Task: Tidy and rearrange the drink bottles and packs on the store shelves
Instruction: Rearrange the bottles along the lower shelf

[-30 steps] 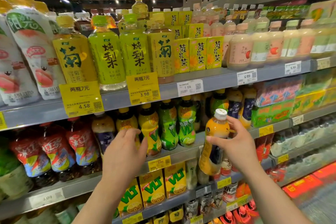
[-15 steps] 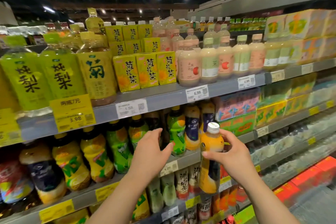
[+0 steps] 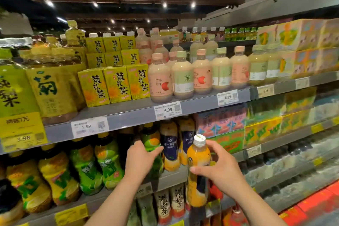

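Note:
My right hand (image 3: 221, 169) grips an orange juice bottle (image 3: 198, 156) with a white cap and dark blue label, held upright in front of the middle shelf (image 3: 172, 176). On that shelf stand matching orange bottles with blue labels (image 3: 169, 145). My left hand (image 3: 140, 159) reaches onto the shelf, fingers wrapped on a green-labelled bottle (image 3: 152, 139) just left of them.
Left on the middle shelf are green and yellow tea bottles (image 3: 88, 169). Above, on the upper shelf, stand yellow chrysanthemum tea cartons (image 3: 117, 84) and pale milk-tea bottles (image 3: 183, 77). Shrink-wrapped packs (image 3: 264, 130) fill the right side. Lower shelves hold more bottles (image 3: 163, 205).
My view has swung right along the shelves. My left hand has moved forward and closed on the green-labelled bottle. The right hand keeps the orange bottle, close to the shelf front.

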`<state>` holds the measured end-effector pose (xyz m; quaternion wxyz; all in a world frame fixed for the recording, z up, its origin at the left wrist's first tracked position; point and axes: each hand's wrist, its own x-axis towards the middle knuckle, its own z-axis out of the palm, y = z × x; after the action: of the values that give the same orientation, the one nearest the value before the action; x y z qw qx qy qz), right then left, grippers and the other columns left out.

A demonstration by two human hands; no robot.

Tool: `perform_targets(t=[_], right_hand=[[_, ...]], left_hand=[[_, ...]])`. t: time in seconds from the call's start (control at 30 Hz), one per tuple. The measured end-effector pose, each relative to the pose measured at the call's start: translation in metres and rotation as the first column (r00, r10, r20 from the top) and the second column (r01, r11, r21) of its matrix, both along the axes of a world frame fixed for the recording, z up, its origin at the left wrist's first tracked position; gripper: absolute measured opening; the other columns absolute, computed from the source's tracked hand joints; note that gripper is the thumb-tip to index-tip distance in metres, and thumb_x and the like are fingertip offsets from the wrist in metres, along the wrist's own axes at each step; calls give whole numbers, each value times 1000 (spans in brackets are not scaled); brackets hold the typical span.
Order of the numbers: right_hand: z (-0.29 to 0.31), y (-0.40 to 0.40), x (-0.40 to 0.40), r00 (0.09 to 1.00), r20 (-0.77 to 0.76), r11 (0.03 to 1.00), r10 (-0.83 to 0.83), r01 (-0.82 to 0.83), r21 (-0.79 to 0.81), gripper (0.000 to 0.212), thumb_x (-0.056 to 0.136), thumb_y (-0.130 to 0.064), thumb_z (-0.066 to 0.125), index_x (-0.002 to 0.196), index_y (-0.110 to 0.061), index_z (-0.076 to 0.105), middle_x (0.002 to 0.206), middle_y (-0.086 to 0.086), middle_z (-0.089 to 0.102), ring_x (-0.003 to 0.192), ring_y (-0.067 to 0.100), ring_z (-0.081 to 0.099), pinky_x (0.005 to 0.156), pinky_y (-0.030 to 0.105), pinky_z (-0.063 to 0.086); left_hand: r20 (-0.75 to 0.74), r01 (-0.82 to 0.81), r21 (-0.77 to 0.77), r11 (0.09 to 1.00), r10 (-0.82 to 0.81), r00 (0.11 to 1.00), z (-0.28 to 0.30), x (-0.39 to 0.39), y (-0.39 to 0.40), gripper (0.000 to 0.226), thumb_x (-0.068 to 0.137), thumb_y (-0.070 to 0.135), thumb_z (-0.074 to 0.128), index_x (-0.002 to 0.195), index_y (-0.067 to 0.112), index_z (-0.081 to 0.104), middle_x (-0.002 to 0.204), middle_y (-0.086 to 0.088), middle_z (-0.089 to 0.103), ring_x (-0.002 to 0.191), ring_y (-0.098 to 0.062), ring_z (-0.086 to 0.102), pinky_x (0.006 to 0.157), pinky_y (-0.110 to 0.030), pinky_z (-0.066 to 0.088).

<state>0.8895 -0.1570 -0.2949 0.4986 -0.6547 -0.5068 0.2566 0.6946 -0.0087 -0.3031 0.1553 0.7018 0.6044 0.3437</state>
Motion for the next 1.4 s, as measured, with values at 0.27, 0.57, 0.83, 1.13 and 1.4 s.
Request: perform_targets(t=[0.27,0.57,0.83,1.13,1.4], right_hand=[[4,15,13,994,53,995,100,-101,14,65,60,-31,93,108,-50,53,96,-31,68,92,0,65,87,30,55],[10,39,6,972,98,974,216,-221,48,65,61,-32,92,110,-47,52,97,-25,69,86,-5,66,76,22,55],[5,57,-29,968,72,954,239,-249,168,67,61,-31,90,112,-48,49,104,-17,66,94,2,65,85,34,56],[-9,81,-72,987,107,956,118,-142,256,68,59,-39,88,113,-48,47,114,-16,59,105,11,61,93,40,52],[-1,98,-98,935,350,975,-51,-29,222,73,73,-40,84,135,-21,49,121,-6,44,103,10,49,86,21,35]], left_hand=[[211,-7,73,997,-9,977,0,-4,-23,63,61,42,90,102,19,48,98,4,60,91,-18,60,73,-27,45],[213,-55,123,991,28,977,18,-43,-64,81,57,38,93,126,28,52,98,17,58,90,-7,55,78,-22,41],[247,-134,81,988,110,963,12,-89,-74,84,53,45,93,124,33,51,100,16,63,93,-8,60,80,-24,48],[282,-94,57,994,74,957,12,-124,-84,81,52,43,94,119,38,48,97,19,64,84,13,54,71,-10,41],[303,-89,58,994,67,950,8,-153,-83,84,49,44,95,118,42,47,98,24,63,89,9,59,77,-16,48]])
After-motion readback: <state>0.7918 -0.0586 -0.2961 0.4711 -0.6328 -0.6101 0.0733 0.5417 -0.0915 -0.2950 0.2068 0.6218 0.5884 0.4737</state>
